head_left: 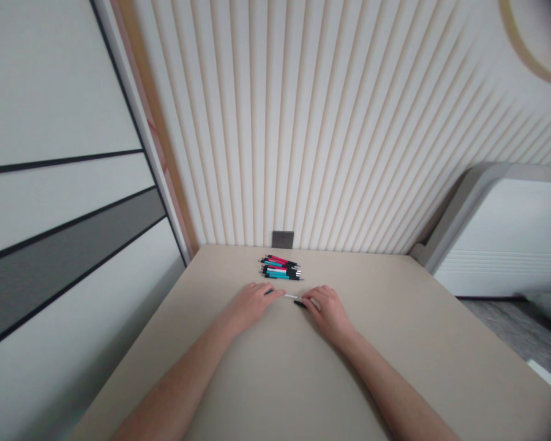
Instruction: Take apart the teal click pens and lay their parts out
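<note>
Two bare hands work over a beige tabletop point(266, 380), with a slim white rod point(291, 296), which looks like a pen part, stretched between their fingertips. The left hand point(252, 303) pinches the rod's left end between thumb and fingers, a dark piece point(269, 292) showing at the fingertips. The right hand point(326, 309) closes its thumb and fingertips on the other end, the rod lying nearly level across the gap. A short black pen piece point(299, 304) sits just below, beside the right fingertips; whether that hand touches it cannot be told.

Beyond the hands, toward the wall, a cluster of slender pens point(280, 270) lies on the table, stacked roughly parallel and pointing side to side. Black parts join bodies of red, white and bright blue; a red pen point(280, 260) lies at a slant along the far edge of the group, and a blue pen point(278, 276) lies nearest the hands.

Behind the table, a dark wall socket point(283, 239) is set low in a cream fluted wall point(275, 122). A white cabinet point(50, 92) with black trim and a grey band stands at left; at right, a pale headboard point(509, 233) with a grey border rises beside the table.
</note>
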`<state>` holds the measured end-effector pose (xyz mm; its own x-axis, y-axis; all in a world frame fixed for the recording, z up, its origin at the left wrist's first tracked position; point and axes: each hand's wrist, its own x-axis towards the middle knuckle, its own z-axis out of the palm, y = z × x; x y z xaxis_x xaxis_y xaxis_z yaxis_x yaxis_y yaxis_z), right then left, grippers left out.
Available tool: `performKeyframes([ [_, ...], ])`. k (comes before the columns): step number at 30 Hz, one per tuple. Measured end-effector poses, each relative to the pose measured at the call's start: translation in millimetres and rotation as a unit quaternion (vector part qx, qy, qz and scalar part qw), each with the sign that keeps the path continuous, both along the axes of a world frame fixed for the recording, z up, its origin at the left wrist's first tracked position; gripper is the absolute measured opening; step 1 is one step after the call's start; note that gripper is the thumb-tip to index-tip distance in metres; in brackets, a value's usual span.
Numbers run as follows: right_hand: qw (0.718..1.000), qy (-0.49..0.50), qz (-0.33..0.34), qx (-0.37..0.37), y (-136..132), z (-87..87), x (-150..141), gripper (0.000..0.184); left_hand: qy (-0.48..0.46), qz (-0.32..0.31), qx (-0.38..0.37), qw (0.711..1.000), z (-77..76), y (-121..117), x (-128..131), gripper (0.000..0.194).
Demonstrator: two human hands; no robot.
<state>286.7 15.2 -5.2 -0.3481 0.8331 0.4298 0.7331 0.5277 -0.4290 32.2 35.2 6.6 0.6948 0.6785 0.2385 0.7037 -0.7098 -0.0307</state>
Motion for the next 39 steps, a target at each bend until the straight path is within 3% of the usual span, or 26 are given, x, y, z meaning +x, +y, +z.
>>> performKeyframes([
  [6, 0.999, -0.002, -0.038, 0.006, 3, -0.7, 6, 0.026, -0.004, 0.054, 0.002, 0.999, -3.6, 5, -7, 0.05],
  [11, 0.998, -0.063, -0.025, -0.01, 0, -0.7, 3, 0.017, 0.001, 0.101, 0.007, 0.995, -3.0, 6, -11, 0.05],
  [20, 0.99, -0.131, -0.043, 0.009, -6, 6.4, -6, 0.015, 0.009, 0.112, 0.012, 0.994, -3.5, 4, -10, 0.049],
  [27, 0.981, -0.143, -0.126, 0.044, -5, 1.3, -7, 0.015, -0.014, 0.108, -0.019, 0.994, -3.7, 5, -11, 0.045],
  [39, 0.962, -0.187, -0.186, 0.065, 0, -6.0, -21, 0.02, -0.005, 0.119, -0.01, 0.993, 10.5, -1, -4, 0.026],
])
